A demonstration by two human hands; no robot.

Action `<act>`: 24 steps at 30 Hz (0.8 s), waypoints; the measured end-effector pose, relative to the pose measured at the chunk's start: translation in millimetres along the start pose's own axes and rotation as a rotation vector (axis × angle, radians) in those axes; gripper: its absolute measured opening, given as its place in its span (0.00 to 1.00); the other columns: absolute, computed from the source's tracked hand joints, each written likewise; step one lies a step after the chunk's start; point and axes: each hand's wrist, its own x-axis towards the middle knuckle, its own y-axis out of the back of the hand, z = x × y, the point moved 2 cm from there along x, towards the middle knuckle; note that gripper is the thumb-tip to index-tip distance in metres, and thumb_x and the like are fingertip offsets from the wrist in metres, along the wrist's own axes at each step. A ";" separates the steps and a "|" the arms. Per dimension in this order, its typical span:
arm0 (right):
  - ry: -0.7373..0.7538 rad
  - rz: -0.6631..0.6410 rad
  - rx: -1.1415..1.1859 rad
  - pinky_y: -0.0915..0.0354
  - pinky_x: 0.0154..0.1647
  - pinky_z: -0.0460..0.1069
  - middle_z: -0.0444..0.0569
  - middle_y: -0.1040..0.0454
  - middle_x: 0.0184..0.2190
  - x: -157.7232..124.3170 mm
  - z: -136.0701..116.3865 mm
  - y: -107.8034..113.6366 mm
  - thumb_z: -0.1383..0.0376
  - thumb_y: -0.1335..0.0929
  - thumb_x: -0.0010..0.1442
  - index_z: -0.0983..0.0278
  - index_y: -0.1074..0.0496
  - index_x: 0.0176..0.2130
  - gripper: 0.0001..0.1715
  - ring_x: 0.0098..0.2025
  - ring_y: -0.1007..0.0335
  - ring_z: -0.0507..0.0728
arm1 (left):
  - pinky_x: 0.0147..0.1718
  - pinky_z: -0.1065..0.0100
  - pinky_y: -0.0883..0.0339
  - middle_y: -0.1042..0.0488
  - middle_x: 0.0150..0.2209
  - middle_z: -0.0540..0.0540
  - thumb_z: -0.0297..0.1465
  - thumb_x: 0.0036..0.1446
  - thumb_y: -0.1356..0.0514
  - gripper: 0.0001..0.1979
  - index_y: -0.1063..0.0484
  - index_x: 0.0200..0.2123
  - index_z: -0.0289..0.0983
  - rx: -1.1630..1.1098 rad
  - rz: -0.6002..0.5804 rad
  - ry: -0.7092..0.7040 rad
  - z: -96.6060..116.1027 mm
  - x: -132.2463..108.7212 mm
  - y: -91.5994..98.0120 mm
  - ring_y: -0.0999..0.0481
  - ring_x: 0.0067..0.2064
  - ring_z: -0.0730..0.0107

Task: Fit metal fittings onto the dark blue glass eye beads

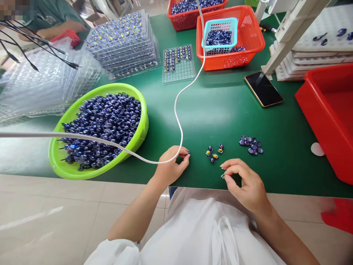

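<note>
My left hand (170, 167) rests at the table's near edge, thumb and forefinger pinched together. A tiny dark spot shows at those fingertips, too small to name. To its right, my right hand (246, 184) is pinched over a small dark, shiny piece (223, 176), mostly hidden by the fingers. Between and beyond the hands lie several small blue-purple parts with yellow and clear blocks (215, 156). A loose group of glossy dark purple oval caps (251, 144) sits beyond my right hand. Left of my left hand, a lime-green basket (145, 121) is heaped with shiny dark blue looped parts (107, 121).
A white cable (176, 106) hangs across the view, passing over my left hand. Behind are stacked clear trays (124, 44), a partly filled tray (178, 75), and a red-orange basket (257, 40). A phone (264, 89) and red bin (322, 106) stand right. Another person's arm (63, 28) shows far left.
</note>
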 end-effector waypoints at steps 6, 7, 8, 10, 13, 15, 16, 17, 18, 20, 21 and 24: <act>0.080 0.028 0.150 0.30 0.51 0.54 0.47 0.25 0.48 7.8 -10.6 -8.3 0.75 0.34 0.61 0.59 0.32 0.37 0.11 0.50 0.27 0.56 | 0.39 0.67 0.23 0.19 0.38 0.41 0.25 0.55 0.31 0.02 0.20 0.33 0.36 -0.788 -0.169 0.232 30.1 -7.9 -21.8 0.19 0.40 0.65; 0.115 0.025 0.153 0.30 0.51 0.54 0.47 0.25 0.48 9.1 -13.1 -9.7 0.76 0.34 0.61 0.59 0.33 0.38 0.12 0.50 0.27 0.57 | 0.38 0.67 0.23 0.18 0.38 0.42 0.25 0.54 0.30 0.02 0.19 0.32 0.36 -0.895 -0.176 0.291 34.2 -8.9 -27.8 0.18 0.39 0.66; 0.147 0.025 0.144 0.30 0.51 0.55 0.48 0.24 0.47 10.1 -15.1 -10.8 0.76 0.33 0.60 0.59 0.33 0.38 0.12 0.49 0.27 0.57 | 0.38 0.68 0.22 0.18 0.38 0.43 0.25 0.53 0.30 0.03 0.19 0.32 0.36 -0.986 -0.171 0.356 37.6 -9.7 -33.5 0.18 0.37 0.68; 0.202 0.036 0.095 0.30 0.50 0.56 0.48 0.24 0.46 11.0 -17.5 -11.8 0.78 0.33 0.59 0.59 0.33 0.39 0.14 0.48 0.27 0.57 | 0.37 0.70 0.22 0.17 0.35 0.46 0.25 0.52 0.29 0.04 0.19 0.32 0.37 -1.105 -0.149 0.483 42.9 -10.1 -43.0 0.18 0.33 0.71; 0.289 0.071 -0.021 0.29 0.48 0.57 0.51 0.24 0.47 9.6 -17.5 -11.3 0.79 0.32 0.58 0.60 0.33 0.41 0.16 0.48 0.27 0.58 | 0.35 0.72 0.22 0.17 0.30 0.48 0.27 0.51 0.28 0.06 0.19 0.34 0.36 -1.153 -0.126 0.619 47.6 -9.1 -50.5 0.18 0.31 0.73; 0.358 0.089 -0.113 0.29 0.48 0.58 0.53 0.23 0.47 7.7 -16.2 -11.0 0.79 0.32 0.57 0.61 0.33 0.42 0.18 0.48 0.28 0.59 | 0.36 0.72 0.22 0.17 0.30 0.48 0.29 0.52 0.28 0.08 0.19 0.38 0.36 -1.153 -0.130 0.655 49.5 -8.3 -52.4 0.18 0.31 0.72; 0.390 0.094 -0.155 0.29 0.47 0.58 0.54 0.23 0.48 6.8 -15.5 -11.2 0.80 0.31 0.56 0.61 0.32 0.42 0.18 0.48 0.28 0.60 | 0.36 0.72 0.22 0.16 0.31 0.47 0.30 0.53 0.29 0.10 0.19 0.39 0.36 -1.151 -0.132 0.664 50.1 -8.2 -52.9 0.18 0.32 0.71; 0.415 0.099 -0.190 0.28 0.47 0.58 0.54 0.23 0.47 5.9 -14.8 -11.6 0.80 0.31 0.56 0.61 0.32 0.43 0.19 0.48 0.28 0.61 | 0.37 0.71 0.21 0.16 0.33 0.46 0.30 0.54 0.29 0.10 0.19 0.41 0.36 -1.150 -0.136 0.670 50.5 -8.3 -53.3 0.17 0.32 0.71; 0.432 0.100 -0.217 0.28 0.46 0.58 0.55 0.22 0.47 5.2 -14.3 -12.0 0.79 0.30 0.55 0.62 0.32 0.43 0.19 0.48 0.28 0.61 | 0.38 0.69 0.21 0.15 0.35 0.45 0.31 0.55 0.30 0.11 0.19 0.42 0.35 -1.148 -0.140 0.672 50.7 -8.6 -53.7 0.17 0.33 0.70; 0.435 0.102 -0.243 0.29 0.47 0.58 0.55 0.22 0.48 4.3 -13.9 -12.8 0.79 0.30 0.55 0.61 0.32 0.44 0.19 0.49 0.28 0.61 | 0.39 0.68 0.21 0.15 0.37 0.44 0.32 0.55 0.30 0.12 0.18 0.42 0.36 -1.143 -0.151 0.675 50.7 -9.1 -54.3 0.16 0.34 0.68; 0.421 0.101 -0.242 0.29 0.47 0.58 0.54 0.22 0.48 4.1 -14.2 -12.9 0.79 0.30 0.55 0.61 0.32 0.43 0.19 0.49 0.28 0.61 | 0.39 0.68 0.20 0.15 0.36 0.44 0.32 0.54 0.29 0.12 0.18 0.42 0.36 -1.137 -0.154 0.673 50.5 -9.2 -54.3 0.16 0.35 0.67; 0.347 0.078 -0.143 0.29 0.49 0.58 0.53 0.22 0.48 3.4 -16.2 -11.7 0.79 0.31 0.56 0.60 0.32 0.42 0.18 0.49 0.27 0.60 | 0.38 0.70 0.21 0.15 0.34 0.46 0.30 0.51 0.28 0.12 0.17 0.40 0.37 -1.117 -0.152 0.671 49.9 -8.9 -53.2 0.16 0.34 0.69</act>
